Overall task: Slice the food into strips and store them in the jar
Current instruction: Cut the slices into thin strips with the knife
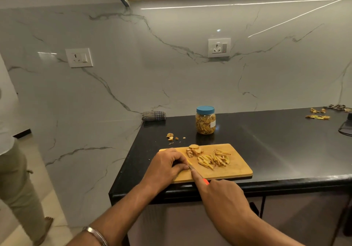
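A wooden cutting board [236, 166] lies at the near edge of the black counter. My left hand [165, 166] rests on its left end, fingers curled over a small yellow piece of food [189, 162]. My right hand [222, 198] grips an orange-handled knife [196, 172], forefinger stretched along the blade, whose tip meets that piece. Several cut yellow strips [214, 159] lie heaped mid-board, with round slices [194, 149] behind them. A clear jar [205, 122] with a blue lid, filled with strips, stands behind the board.
Peel scraps [172, 137] lie left of the jar, and more scraps [317, 116] at the far right. A folded checked cloth [154, 115] sits against the marble wall. A dark object [345, 126] is at the right edge. A person's leg [21, 188] stands at left.
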